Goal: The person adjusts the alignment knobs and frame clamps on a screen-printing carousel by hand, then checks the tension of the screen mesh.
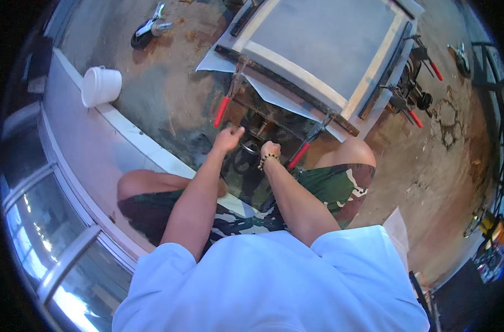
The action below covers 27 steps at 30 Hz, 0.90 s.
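My left hand [228, 138] is loosely curled on nothing; my right hand [270, 148] is closed, on what I cannot tell, above the dark can [246, 156]. The framed screen [324, 50] sits at twelve o'clock. Bumping a red-handled clamp [226, 102] could loosen its hold, in my judgement.

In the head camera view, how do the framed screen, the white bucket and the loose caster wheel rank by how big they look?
Largest to smallest, as they look:
1. Framed screen, by far the largest.
2. White bucket.
3. Caster wheel, a little smaller than the bucket.
The fisheye shrinks things near the rim, so the last two are unsure.
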{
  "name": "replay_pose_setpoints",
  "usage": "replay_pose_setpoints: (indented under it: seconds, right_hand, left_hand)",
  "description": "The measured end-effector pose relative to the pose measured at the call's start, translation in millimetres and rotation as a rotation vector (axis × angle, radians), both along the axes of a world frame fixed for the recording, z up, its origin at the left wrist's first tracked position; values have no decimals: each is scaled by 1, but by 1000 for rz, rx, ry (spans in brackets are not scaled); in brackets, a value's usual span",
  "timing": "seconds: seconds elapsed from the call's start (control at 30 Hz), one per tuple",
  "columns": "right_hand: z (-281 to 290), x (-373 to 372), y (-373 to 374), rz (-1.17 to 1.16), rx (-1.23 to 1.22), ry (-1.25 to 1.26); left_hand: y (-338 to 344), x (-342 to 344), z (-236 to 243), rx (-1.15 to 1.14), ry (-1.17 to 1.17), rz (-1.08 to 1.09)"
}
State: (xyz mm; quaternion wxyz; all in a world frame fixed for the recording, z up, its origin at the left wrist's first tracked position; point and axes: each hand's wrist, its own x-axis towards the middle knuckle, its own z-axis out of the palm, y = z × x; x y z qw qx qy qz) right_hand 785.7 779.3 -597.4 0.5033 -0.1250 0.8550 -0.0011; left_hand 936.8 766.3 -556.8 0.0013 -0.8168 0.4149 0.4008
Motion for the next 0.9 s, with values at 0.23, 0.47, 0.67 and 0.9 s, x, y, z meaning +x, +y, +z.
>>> replay_pose_setpoints:
  seconds: [0.23,0.47,0.67,0.9]
  right_hand:
    - [-22,3,9,-56,-214,27]
    - [-31,8,21,-193,-361,41]
    - [-15,-1,13,-201,-341,-43]
    - [1,13,15,-71,-396,-7]
  left_hand:
    - [5,21,-60,99,300,107]
    - [20,-5,-64,-67,303,303]
    - [-6,7,-53,137,367,399]
    - [6,-2,-67,130,415,408]
